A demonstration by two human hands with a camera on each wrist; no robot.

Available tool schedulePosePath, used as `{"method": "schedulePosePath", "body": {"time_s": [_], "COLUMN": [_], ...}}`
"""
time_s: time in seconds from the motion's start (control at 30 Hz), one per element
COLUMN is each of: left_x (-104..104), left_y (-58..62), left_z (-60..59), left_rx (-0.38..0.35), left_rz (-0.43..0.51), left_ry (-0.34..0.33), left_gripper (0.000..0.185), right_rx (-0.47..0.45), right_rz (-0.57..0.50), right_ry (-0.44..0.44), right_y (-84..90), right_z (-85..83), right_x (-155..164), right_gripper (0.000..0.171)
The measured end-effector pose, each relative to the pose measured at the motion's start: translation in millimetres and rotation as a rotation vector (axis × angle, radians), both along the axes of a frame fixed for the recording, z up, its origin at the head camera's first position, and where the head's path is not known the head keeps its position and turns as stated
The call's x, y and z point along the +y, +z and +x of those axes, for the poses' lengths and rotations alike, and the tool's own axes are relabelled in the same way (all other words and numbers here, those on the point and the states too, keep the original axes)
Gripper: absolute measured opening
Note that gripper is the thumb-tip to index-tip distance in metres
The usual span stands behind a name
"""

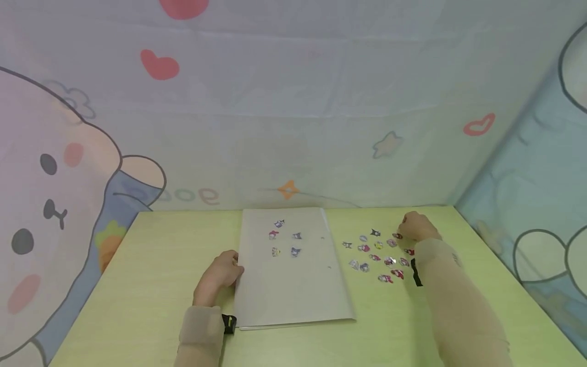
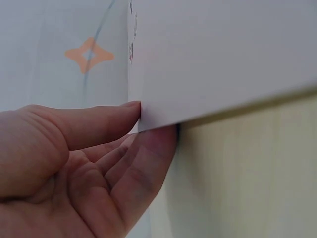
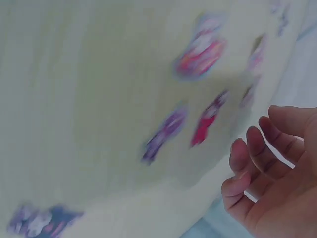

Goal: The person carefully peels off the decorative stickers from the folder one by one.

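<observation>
I see my left hand (image 1: 220,275) pinching the thin, floppy white plastic sheet (image 1: 293,275) at its left edge; my right hand (image 1: 415,227), loosely curled and empty (fingers apart), hovers over small, light cartoon stickers (image 1: 380,255) right of it.

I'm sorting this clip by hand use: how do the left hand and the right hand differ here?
The left hand pinches the white sheet's left edge; the right hand holds nothing, fingers loosely curled over the loose stickers. The left sits nearer the person, the right farther back. Both are bare, with beige sleeves.

Probably a child's play corner — cartoon-bunny cloth walls (image 1: 69,168) around a pale-green table (image 1: 151,265).
</observation>
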State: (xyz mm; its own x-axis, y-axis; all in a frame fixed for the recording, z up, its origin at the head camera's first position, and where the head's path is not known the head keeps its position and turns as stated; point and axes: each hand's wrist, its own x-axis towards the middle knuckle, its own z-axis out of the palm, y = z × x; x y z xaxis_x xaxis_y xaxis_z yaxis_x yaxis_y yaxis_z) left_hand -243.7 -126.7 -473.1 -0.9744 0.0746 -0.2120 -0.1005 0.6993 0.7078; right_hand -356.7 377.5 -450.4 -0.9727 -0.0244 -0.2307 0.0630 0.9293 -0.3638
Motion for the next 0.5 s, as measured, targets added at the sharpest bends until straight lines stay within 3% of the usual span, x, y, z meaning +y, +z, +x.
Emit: {"method": "schedulePosePath", "body": {"time_s": [0.17, 0.5], "left_x": [-1, 0], "left_y": [-0.6, 0.6], "left_z": [-0.4, 1.6], "left_rx": [0.005, -0.006], "left_rz": [-0.004, 0.009], "left_ry": [0.007, 0.018], "left_gripper": [0.041, 0.043], "right_rx": [0.060, 0.216], "right_rz": [-0.050, -0.105], "right_ry": [0.027, 0.205], "right_y": [13.0, 27.5], "right_z": [-5.0, -22.6], "right_x": [-30, -106], "right_gripper": [0.029, 0.021]}}
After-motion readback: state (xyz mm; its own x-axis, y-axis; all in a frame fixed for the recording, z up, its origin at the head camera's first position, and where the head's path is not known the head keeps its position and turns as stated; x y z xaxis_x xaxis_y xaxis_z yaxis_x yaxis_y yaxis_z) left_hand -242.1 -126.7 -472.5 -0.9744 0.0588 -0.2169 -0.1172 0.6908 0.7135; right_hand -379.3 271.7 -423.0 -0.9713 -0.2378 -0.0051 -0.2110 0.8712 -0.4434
